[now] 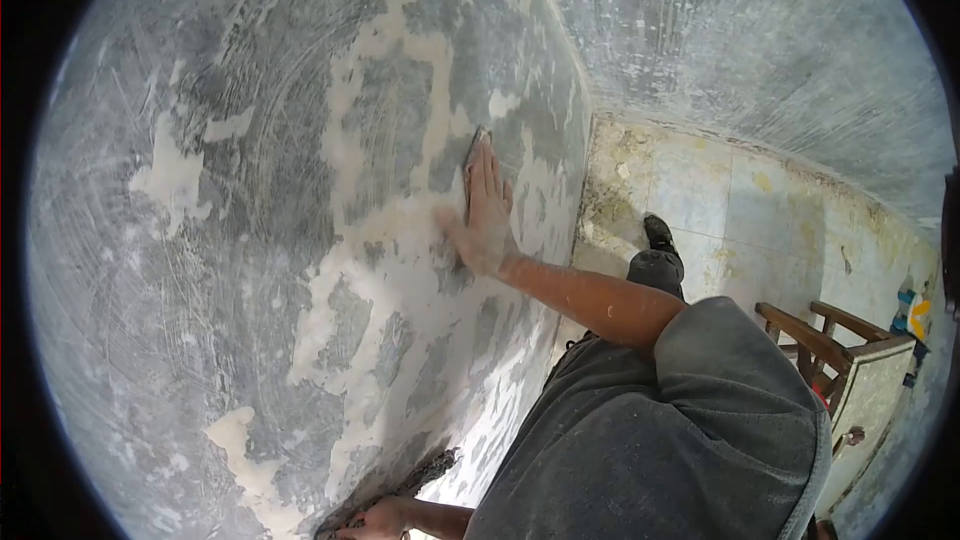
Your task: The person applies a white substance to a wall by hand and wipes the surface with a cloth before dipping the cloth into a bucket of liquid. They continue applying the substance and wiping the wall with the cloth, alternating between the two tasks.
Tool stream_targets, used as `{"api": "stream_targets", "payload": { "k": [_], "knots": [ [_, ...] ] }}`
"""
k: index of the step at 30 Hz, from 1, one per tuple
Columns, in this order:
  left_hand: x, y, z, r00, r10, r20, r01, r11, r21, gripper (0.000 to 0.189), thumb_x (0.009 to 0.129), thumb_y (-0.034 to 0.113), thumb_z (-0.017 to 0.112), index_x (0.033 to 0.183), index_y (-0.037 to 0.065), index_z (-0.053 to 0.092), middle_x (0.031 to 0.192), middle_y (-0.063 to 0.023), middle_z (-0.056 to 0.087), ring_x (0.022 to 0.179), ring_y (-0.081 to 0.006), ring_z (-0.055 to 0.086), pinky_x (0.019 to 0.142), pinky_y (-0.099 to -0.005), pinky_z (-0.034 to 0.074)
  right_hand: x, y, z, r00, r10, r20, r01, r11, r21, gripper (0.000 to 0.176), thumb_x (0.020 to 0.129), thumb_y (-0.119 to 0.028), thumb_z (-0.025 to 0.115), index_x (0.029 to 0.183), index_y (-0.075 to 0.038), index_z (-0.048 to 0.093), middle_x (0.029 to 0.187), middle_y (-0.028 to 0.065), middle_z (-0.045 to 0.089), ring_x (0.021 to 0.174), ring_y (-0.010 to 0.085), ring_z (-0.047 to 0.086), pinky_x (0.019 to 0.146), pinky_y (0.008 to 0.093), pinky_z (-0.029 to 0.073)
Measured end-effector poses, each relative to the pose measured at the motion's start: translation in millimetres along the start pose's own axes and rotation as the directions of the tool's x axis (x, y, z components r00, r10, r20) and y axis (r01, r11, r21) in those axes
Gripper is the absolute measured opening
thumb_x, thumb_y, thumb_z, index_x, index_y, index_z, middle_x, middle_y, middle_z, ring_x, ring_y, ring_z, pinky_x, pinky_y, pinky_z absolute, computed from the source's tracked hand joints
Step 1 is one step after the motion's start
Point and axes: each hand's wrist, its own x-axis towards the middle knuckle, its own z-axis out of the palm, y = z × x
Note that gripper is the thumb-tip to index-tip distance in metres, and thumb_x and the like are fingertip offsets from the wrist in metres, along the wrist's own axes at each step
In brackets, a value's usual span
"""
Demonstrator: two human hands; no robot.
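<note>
My right hand [487, 215] lies against the patchy grey wall [270, 190], fingers stretched upward and thumb out to the side. Under its fingers is a thin dark-edged piece that looks like sandpaper [481, 133], mostly covered by the hand. Pale filler patches [345, 130] and curved scratch marks surround it on the wall. Low in the view, my left hand [380, 520] rests with bent fingers at a dark, rough wall edge [430, 470]. The bottom of the frame partly cuts this hand off, and its fingertips are hard to make out.
A second grey wall [730, 30] meets the first in a corner. The tiled floor [690, 180] is stained, and my dark shoe [658, 232] stands on it. At the right are a wooden-framed piece of furniture [815, 335] and a blue and yellow object [912, 315].
</note>
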Motion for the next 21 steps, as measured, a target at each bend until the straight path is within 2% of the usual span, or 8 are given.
{"api": "stream_targets", "payload": {
  "k": [2,5,7,10,12,14,18,21],
  "knots": [
    [0.2,-5.4,-1.8,0.999,0.042,0.003,-0.042,0.998,0.041,0.059,0.087,0.033,0.059,0.134,0.002,0.040,0.133,-0.0146,0.039,0.112,-0.0259,0.043,0.095,-0.0411,0.036,-25.3,-1.1,3.5,0.997,0.069,-0.028,-0.066,0.993,0.102,0.111,0.079,-0.066,0.047,0.142,0.010,-0.003,0.151,0.0267,-0.001,0.141,0.0379,0.001,0.110,0.0573,0.002],
    [1.4,-12.4,-1.9,0.998,0.067,0.002,-0.067,0.996,0.054,0.059,0.088,0.032,0.059,0.133,0.000,0.040,0.128,-0.0136,0.040,0.107,-0.0244,0.043,0.091,-0.0391,0.036,-85.3,-1.2,18.6,0.915,-0.252,0.314,0.268,0.963,-0.009,0.110,0.079,-0.065,0.048,0.142,0.010,-0.003,0.152,0.0255,-0.002,0.141,0.0389,0.001,0.111,0.0567,0.002],
    [1.7,-15.0,-5.1,0.997,0.074,0.004,-0.074,0.996,0.051,0.059,0.088,0.031,0.059,0.133,-0.001,0.039,0.125,-0.0128,0.041,0.104,-0.0235,0.043,0.089,-0.0378,0.036,-38.6,-2.1,10.7,0.961,-0.094,0.262,0.144,0.973,-0.178,0.110,0.079,-0.065,0.049,0.142,0.009,-0.004,0.152,0.0251,-0.003,0.141,0.0391,0.001,0.111,0.0563,0.003],
    [1.5,-14.4,-7.3,0.996,0.090,0.006,-0.090,0.994,0.061,0.059,0.088,0.030,0.059,0.133,-0.002,0.039,0.120,-0.0117,0.042,0.100,-0.0220,0.044,0.086,-0.0358,0.036,22.6,2.6,-6.6,0.990,0.133,-0.039,-0.125,0.979,0.160,0.111,0.079,-0.065,0.049,0.141,0.011,-0.004,0.151,0.0266,-0.006,0.141,0.0389,0.000,0.110,0.0582,0.002],
    [4.4,-16.6,-7.7,0.994,0.104,0.012,-0.105,0.993,0.061,0.059,0.088,0.029,0.058,0.133,-0.003,0.038,0.117,-0.0110,0.043,0.097,-0.0210,0.044,0.084,-0.0344,0.036,11.1,2.2,-12.4,0.996,0.086,0.012,-0.086,0.994,0.070,0.110,0.080,-0.064,0.049,0.142,0.010,-0.005,0.151,0.0277,-0.006,0.141,0.0384,0.000,0.110,0.0578,0.002],
    [2.3,-20.0,-3.9,0.995,0.099,-0.012,-0.098,0.994,0.053,0.058,0.089,0.028,0.058,0.133,-0.004,0.038,0.114,-0.0103,0.043,0.094,-0.0201,0.044,0.082,-0.0331,0.036,-50.5,-13.8,-4.5,0.917,0.018,0.398,0.063,0.980,-0.191,0.107,0.081,-0.061,0.049,0.143,0.008,-0.004,0.151,0.0254,-0.006,0.141,0.0379,0.000,0.110,0.0584,0.004],
    [4.9,-24.6,-5.0,0.993,0.122,-0.004,-0.122,0.992,0.041,0.058,0.089,0.027,0.058,0.133,-0.005,0.037,0.107,-0.0088,0.045,0.088,-0.0181,0.044,0.077,-0.0305,0.036,-33.6,-15.5,-8.2,0.886,-0.061,0.460,0.188,0.953,-0.236,0.106,0.083,-0.061,0.048,0.142,0.008,-0.005,0.151,0.0264,-0.008,0.141,0.0396,-0.001,0.109,0.0607,0.005],
    [6.1,-25.5,-10.8,0.993,0.118,-0.002,-0.117,0.992,0.051,0.058,0.089,0.025,0.058,0.133,-0.007,0.037,0.103,-0.0077,0.046,0.083,-0.0167,0.044,0.074,-0.0285,0.036,14.7,-7.0,-9.3,0.994,0.095,0.061,-0.100,0.992,0.077,0.107,0.083,-0.062,0.046,0.141,0.012,-0.006,0.149,0.0296,-0.009,0.140,0.0427,-0.003,0.107,0.0632,0.006]
  ]
}}
